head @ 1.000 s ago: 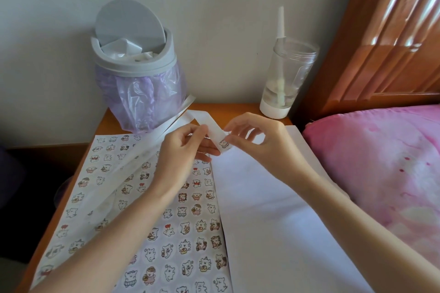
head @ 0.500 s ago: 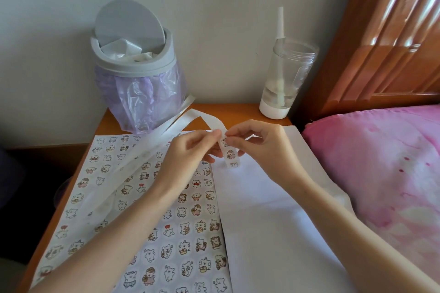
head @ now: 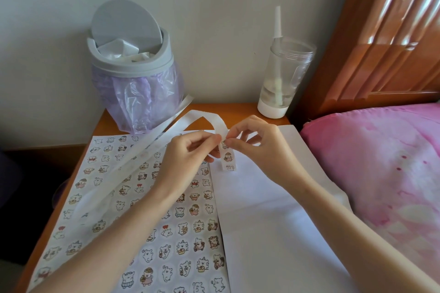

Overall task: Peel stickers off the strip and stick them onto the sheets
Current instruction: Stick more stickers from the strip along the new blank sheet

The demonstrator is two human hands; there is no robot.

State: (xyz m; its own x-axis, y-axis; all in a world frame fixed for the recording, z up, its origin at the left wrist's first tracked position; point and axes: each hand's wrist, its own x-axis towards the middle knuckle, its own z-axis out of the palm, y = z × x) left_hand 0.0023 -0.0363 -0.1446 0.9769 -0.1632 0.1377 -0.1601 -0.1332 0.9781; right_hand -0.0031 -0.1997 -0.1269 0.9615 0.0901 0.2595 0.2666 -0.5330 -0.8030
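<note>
Left hand [head: 188, 153] and right hand [head: 258, 147] pinch the white paper sticker strip [head: 228, 157] over a blank white sheet [head: 273, 209] on the orange wooden table [head: 238, 109]; a grey swing-lid bin [head: 154, 64] sits by the pale wall [head: 214, 7], pink bedding [head: 381, 162] alongside.

Grey swing-lid bin [head: 130, 67] with purple liner on wooden table [head: 238, 109]; clear straw cup [head: 283, 74] to its right; pink bedding [head: 381, 162], wooden headboard [head: 385, 31] beyond.

white sticker strip [head: 228, 159] looped above blank sheet [head: 273, 211], sticker-covered sheet [head: 185, 245] beside it
</note>
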